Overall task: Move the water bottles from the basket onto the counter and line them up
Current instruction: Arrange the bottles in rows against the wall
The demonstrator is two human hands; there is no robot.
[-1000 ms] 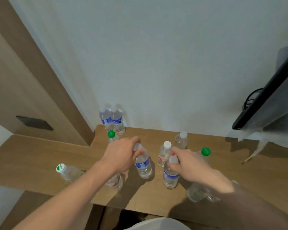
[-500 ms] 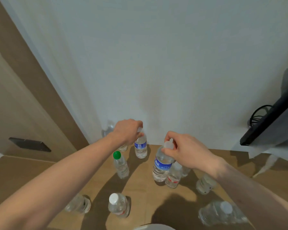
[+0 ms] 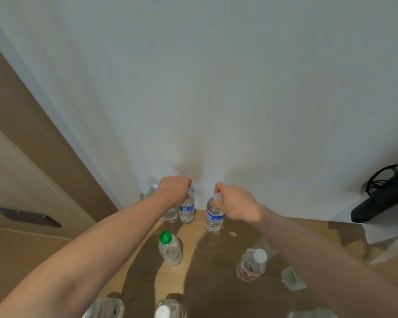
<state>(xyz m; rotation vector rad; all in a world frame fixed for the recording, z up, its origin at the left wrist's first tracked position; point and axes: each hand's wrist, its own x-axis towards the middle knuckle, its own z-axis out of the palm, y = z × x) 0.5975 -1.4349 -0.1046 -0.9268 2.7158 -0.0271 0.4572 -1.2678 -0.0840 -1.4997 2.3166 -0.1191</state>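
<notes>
My left hand [image 3: 174,191] grips the cap of a blue-labelled water bottle [image 3: 187,211] standing upright by the wall. My right hand [image 3: 236,204] holds the cap of a second blue-labelled bottle [image 3: 213,219] just to its right, upright on the wooden counter [image 3: 198,267]. Two more bottles [image 3: 147,190] stand against the wall behind my left wrist, partly hidden. A green-capped bottle [image 3: 170,249] and a white-capped red-labelled bottle [image 3: 251,265] stand nearer to me. No basket is in view.
Further bottles [image 3: 168,309] show at the bottom edge, and one bottle [image 3: 292,278] sits under my right forearm. A black device with cables [image 3: 384,196] sits at the right. A wooden panel and door [image 3: 32,180] close off the left.
Both hands have carried their blue-labelled bottles away from me to the wall. The left bottle now stands beside the two at the back, the right one next to it.
</notes>
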